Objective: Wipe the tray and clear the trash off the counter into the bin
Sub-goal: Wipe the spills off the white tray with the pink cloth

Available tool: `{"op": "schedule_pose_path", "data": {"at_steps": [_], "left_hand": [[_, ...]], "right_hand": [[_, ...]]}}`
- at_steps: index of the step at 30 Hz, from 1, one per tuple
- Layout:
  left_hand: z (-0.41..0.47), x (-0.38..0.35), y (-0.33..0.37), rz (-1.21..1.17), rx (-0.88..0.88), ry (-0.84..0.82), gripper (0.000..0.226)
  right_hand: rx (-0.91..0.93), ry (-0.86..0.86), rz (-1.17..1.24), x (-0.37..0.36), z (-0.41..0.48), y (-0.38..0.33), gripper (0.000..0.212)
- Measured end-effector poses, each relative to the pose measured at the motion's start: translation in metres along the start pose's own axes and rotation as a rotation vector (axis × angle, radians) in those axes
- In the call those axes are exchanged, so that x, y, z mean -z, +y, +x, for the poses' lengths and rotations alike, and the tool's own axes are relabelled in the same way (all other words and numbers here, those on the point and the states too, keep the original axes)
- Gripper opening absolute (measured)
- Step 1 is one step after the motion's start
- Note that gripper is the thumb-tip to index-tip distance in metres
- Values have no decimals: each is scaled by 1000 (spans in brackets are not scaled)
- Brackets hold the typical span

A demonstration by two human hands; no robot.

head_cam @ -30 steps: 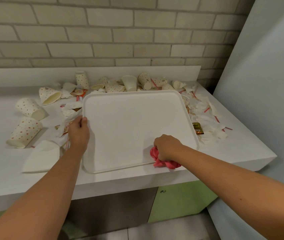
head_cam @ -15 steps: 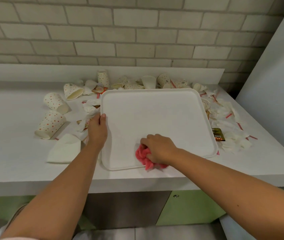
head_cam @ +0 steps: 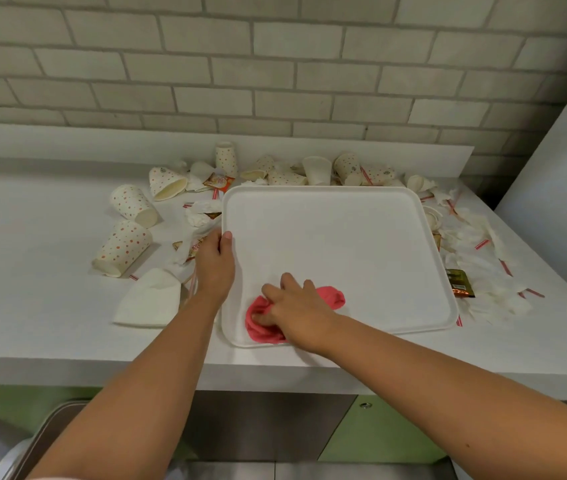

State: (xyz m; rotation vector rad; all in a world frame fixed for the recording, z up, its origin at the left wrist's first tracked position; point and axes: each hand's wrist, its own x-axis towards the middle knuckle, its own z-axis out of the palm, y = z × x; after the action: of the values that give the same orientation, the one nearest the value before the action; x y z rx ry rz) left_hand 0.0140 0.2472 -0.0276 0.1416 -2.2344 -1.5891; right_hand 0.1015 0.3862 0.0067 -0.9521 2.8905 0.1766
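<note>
A white tray (head_cam: 344,244) lies flat on the white counter (head_cam: 33,258). My left hand (head_cam: 214,265) grips the tray's left rim, thumb on top. My right hand (head_cam: 297,311) presses a crumpled red cloth (head_cam: 261,325) onto the tray's near left corner, fingers curled into it. Dotted paper cups (head_cam: 123,249) lie tipped over left of the tray, and more cups (head_cam: 316,169) stand or lie along the back wall. Torn white napkins (head_cam: 483,265), red straws and a sauce packet (head_cam: 460,287) litter the counter right of the tray.
A folded white napkin (head_cam: 150,299) lies left of my left forearm. A brick wall rises behind the counter and a grey panel (head_cam: 559,150) closes off the right side. Green cabinet doors (head_cam: 379,431) sit below. A rounded grey rim (head_cam: 43,431) shows at the bottom left.
My right hand has slid the red cloth leftward along the tray's near edge, from the right part to the near left corner. The left hand keeps its hold on the rim.
</note>
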Motion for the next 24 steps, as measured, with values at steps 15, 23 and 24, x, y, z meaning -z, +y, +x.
{"op": "schedule_pose_path", "data": {"at_steps": [15,23,24], "left_hand": [[2,11,12,-248,242,-314,33],[7,14,21,-456,300,-343,44],[6,14,22,-475,302,-364,44]], "right_hand": [[92,164,-20,-5,8,-11,35],[-89,294,-29,20,27,0,40],[-111,290,-16,25,30,3,41]]}}
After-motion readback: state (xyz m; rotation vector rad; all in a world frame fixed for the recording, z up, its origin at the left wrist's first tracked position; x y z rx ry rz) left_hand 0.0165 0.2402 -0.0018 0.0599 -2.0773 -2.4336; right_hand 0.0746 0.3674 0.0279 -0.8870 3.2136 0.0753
